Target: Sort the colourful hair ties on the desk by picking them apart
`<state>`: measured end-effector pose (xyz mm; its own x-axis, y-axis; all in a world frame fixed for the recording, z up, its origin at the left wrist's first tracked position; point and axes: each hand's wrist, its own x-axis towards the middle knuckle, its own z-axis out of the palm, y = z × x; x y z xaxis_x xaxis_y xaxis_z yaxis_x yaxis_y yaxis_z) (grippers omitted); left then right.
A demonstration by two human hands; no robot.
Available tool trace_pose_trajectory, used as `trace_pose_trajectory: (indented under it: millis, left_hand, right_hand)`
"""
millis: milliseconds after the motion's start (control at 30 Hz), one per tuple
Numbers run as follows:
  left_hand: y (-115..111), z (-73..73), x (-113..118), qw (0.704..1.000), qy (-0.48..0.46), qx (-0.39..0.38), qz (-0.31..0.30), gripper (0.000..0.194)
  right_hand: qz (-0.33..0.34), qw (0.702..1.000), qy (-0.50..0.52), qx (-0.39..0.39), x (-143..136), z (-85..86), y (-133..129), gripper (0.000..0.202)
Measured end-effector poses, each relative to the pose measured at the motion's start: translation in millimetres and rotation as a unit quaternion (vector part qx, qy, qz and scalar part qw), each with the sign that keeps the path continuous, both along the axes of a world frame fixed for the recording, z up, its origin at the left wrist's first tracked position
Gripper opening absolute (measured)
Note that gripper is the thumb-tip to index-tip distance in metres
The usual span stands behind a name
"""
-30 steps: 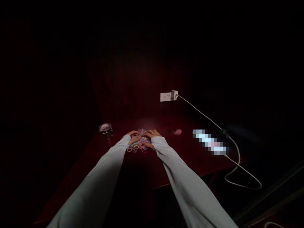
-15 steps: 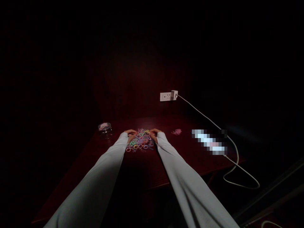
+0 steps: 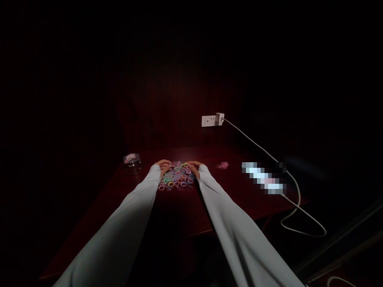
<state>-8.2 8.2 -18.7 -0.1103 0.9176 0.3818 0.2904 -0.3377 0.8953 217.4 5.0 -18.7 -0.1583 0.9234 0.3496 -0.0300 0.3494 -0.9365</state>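
A heap of small colourful hair ties (image 3: 178, 179), in purple, pink, green and yellow rings, lies on the dark red table. At its left edge, my left hand (image 3: 162, 166) curves round the heap, with thumb and fingers apart. My right hand (image 3: 195, 167) mirrors it on the right edge, its fingers touching the upper right of the heap near a yellow tie and a pink one. Neither hand shows a tie lifted clear of the heap. Some fingertips are hard to make out in the dim light.
A clear jar (image 3: 132, 162) with a pinkish top stands to the left. Right of my hands lies a small cluster of pink ties (image 3: 223, 165). Beyond it is a blurred bright device (image 3: 263, 178) on a white cable (image 3: 254, 142) from a wall socket (image 3: 208, 120).
Both hands have shifted slightly outward at the sides of the heap. The right fingers have drawn back a little from the yellow tie. Other things stay in place.
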Motion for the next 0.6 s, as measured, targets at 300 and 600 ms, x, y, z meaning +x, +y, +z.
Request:
trace_pose_trajectory:
  millis: [300,600]
  left_hand:
    - [9,-3.6,0,1.0,-0.002,0.01,0.023,0.036]
    - [5,6.9,-1,0.997,-0.075,-0.026,0.027,0.048]
  right_hand:
    - [-0.004,0.999,0.039,-0.01,-3,-0.1,2,0.036]
    - [-0.012,1.0,0.021,0.005,1,-2.8,4,0.029]
